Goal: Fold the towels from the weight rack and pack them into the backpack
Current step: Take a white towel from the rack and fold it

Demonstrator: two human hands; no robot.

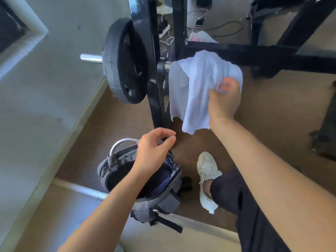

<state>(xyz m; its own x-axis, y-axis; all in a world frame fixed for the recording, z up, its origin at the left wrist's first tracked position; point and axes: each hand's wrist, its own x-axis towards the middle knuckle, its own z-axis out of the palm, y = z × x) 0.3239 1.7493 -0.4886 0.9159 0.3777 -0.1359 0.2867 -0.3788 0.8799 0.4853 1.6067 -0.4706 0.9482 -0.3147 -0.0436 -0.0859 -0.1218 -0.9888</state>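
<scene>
A white towel [198, 88] hangs over the bar of the black weight rack [154, 79], just right of its upright post. My right hand [224, 99] grips the towel's right edge, fingers curled into the cloth. Below it a grey backpack [145, 208] stands on the floor with its top unzipped and dark lining showing. My left hand [154, 153] hovers over the backpack's open top edge with fingers loosely curled; whether it pinches the fabric I cannot tell.
A black weight plate [123, 60] sits on the chrome bar end at the left of the post. Rack legs [272, 57] cross the brown floor behind. My white shoe [207, 179] stands right of the backpack. Cables and a second cloth [200, 37] lie beyond.
</scene>
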